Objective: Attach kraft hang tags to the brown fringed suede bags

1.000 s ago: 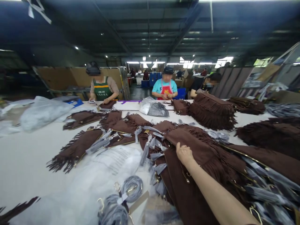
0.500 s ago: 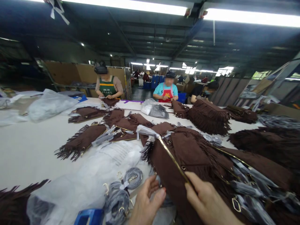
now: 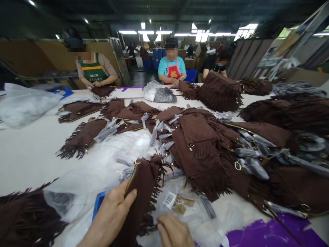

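Note:
My left hand [image 3: 111,216] grips a brown suede fringed bag [image 3: 142,192] near its gold zipper edge, thumb on top, at the table's near side. Close below the bag's lower edge, my right hand [image 3: 174,231] is curled with fingers closed; what it holds is hidden. A blue object [image 3: 99,204] peeks out just left of my left hand. A barcode tag [image 3: 170,199] lies in clear plastic to the right of the bag.
A heap of brown fringed bags [image 3: 205,151] with wrapped straps covers the white table [image 3: 28,154]. Clear plastic sheets [image 3: 113,154] lie in front. Purple sheet [image 3: 269,233] at bottom right. Three people [image 3: 171,65] work at the far side.
The bag has come off the heap to the near edge in front of me. My left hand now grips it, and my right hand has dropped below it. The camera tilted down.

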`<action>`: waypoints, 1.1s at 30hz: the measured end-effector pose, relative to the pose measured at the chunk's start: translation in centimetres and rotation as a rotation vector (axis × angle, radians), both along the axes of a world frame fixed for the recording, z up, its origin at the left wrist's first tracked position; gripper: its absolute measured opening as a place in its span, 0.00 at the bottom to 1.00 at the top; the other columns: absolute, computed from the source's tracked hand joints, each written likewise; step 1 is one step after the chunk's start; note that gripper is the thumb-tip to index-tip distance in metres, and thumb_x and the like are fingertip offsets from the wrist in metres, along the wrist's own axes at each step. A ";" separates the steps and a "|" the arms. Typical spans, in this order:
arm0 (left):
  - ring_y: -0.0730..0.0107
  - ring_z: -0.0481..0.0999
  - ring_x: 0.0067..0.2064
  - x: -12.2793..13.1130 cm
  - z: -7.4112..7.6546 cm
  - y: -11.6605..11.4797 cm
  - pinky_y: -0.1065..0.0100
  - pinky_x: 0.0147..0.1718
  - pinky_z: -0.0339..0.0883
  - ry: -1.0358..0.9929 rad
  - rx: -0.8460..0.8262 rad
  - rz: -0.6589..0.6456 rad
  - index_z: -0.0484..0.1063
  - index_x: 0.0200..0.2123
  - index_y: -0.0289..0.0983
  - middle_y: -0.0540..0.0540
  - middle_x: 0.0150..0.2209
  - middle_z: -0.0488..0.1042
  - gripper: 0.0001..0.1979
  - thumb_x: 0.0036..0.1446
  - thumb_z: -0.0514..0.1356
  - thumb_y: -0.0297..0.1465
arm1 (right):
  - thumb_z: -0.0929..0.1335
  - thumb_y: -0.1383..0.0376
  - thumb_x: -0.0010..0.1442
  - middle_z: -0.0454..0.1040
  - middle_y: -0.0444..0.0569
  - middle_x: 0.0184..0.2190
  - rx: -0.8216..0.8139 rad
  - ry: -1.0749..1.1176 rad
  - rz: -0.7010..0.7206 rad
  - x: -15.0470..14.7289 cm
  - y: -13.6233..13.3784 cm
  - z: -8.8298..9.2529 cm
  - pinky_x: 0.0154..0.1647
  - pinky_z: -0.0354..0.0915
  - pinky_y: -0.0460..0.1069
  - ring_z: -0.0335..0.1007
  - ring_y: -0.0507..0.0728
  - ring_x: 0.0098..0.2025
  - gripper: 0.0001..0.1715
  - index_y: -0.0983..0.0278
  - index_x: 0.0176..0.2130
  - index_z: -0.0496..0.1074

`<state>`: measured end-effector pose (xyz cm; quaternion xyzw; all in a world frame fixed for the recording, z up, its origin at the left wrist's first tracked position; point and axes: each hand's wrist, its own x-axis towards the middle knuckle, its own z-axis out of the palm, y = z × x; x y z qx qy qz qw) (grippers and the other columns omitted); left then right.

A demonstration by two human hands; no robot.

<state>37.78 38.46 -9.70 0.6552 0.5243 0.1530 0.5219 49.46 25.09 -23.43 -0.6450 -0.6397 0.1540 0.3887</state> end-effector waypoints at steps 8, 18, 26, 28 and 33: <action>0.63 0.77 0.35 -0.3 -3.1 -1.7 0.72 0.32 0.68 0.312 0.210 -0.058 0.66 0.50 0.39 0.47 0.37 0.77 0.21 0.56 0.46 0.36 | 0.59 0.71 0.56 0.72 0.45 0.22 -0.311 0.107 -0.346 6.6 -1.1 -5.4 0.25 0.66 0.47 0.71 0.55 0.24 0.11 0.62 0.28 0.68; 0.60 0.74 0.46 1.0 -7.0 -3.0 0.67 0.43 0.66 0.200 0.105 -0.068 0.65 0.52 0.37 0.46 0.47 0.74 0.22 0.55 0.48 0.34 | 0.59 0.70 0.55 0.72 0.52 0.30 -0.295 0.130 -0.380 5.9 -0.3 -8.7 0.30 0.66 0.52 0.70 0.59 0.30 0.16 0.63 0.36 0.73; 0.58 0.73 0.44 1.3 -8.5 -2.8 0.62 0.45 0.66 0.050 -0.043 -0.101 0.67 0.49 0.33 0.43 0.45 0.74 0.21 0.54 0.49 0.36 | 0.64 0.60 0.54 0.66 0.45 0.23 -0.247 0.480 -0.356 7.0 -0.6 -7.0 0.23 0.61 0.46 0.63 0.52 0.22 0.13 0.64 0.22 0.69; 0.58 0.73 0.44 1.4 -9.0 -2.8 0.62 0.45 0.66 0.036 -0.049 -0.108 0.68 0.47 0.33 0.44 0.43 0.75 0.20 0.55 0.49 0.36 | 0.65 0.58 0.54 0.66 0.43 0.21 -0.264 0.731 -0.349 7.7 -1.0 -5.7 0.18 0.55 0.44 0.58 0.49 0.18 0.14 0.64 0.24 0.68; 0.56 0.73 0.47 2.1 -10.1 -3.0 0.57 0.50 0.62 0.170 0.007 -0.145 0.63 0.52 0.32 0.41 0.45 0.74 0.22 0.53 0.50 0.32 | 0.70 0.59 0.49 0.68 0.40 0.17 -0.279 1.440 -0.330 9.1 -0.3 -2.1 0.17 0.48 0.42 0.55 0.46 0.16 0.12 0.65 0.26 0.66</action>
